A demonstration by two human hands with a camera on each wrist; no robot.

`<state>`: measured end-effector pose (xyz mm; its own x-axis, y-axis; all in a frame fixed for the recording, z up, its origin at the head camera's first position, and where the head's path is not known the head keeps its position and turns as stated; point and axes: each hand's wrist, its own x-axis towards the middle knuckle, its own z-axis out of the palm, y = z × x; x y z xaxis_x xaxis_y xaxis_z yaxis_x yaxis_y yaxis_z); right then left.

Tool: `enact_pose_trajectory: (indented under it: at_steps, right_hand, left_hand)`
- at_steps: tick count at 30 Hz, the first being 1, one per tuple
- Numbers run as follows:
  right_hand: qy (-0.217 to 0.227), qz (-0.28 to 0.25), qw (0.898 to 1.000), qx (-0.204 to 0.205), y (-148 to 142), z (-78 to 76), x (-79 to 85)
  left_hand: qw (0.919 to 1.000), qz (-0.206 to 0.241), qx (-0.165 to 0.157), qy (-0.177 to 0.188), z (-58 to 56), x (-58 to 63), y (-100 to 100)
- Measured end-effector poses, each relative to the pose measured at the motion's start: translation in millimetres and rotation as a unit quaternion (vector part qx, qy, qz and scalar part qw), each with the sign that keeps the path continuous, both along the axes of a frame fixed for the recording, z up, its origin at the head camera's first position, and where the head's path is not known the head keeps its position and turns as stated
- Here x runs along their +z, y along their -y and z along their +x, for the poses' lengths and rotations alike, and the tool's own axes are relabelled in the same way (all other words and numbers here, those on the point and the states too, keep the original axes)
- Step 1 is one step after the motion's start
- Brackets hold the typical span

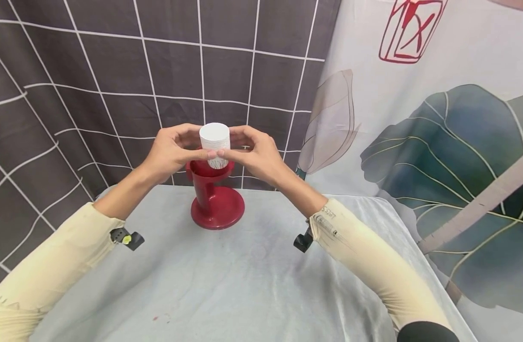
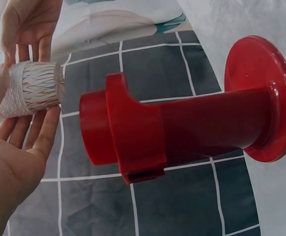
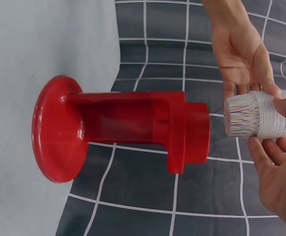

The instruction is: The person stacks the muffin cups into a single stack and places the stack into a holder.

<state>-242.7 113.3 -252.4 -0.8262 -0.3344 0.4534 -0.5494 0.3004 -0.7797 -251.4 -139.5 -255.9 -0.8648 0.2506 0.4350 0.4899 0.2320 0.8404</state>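
A stack of white paper cups (image 1: 215, 137), nested in one another, is held between my two hands over a red cup dispenser. My left hand (image 1: 167, 151) grips the stack from the left and my right hand (image 1: 263, 154) from the right, thumbs on the near side. Coloured wavy lines mark the outermost cup (image 2: 40, 83) at the lower end. The red dispenser (image 3: 128, 118) stands upright on a round base (image 1: 218, 213), with an open ring at its top. In both wrist views a gap shows between the stack and the ring.
A pale grey cloth (image 1: 227, 280) covers the table. Right behind the dispenser hangs a dark curtain with a white grid (image 1: 116, 61). A white curtain with large leaf prints (image 1: 450, 156) hangs to the right.
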Motion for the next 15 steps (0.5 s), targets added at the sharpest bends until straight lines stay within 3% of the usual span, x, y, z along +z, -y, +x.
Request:
enact_pose_trajectory:
  at_steps: [15]
  right_hand:
    - [-0.021, -0.03, 0.999, -0.011, 16, -22.0, 6.3]
  left_hand:
    - [0.9989, 0.043, 0.005, 0.02, -14.8, 8.6, 4]
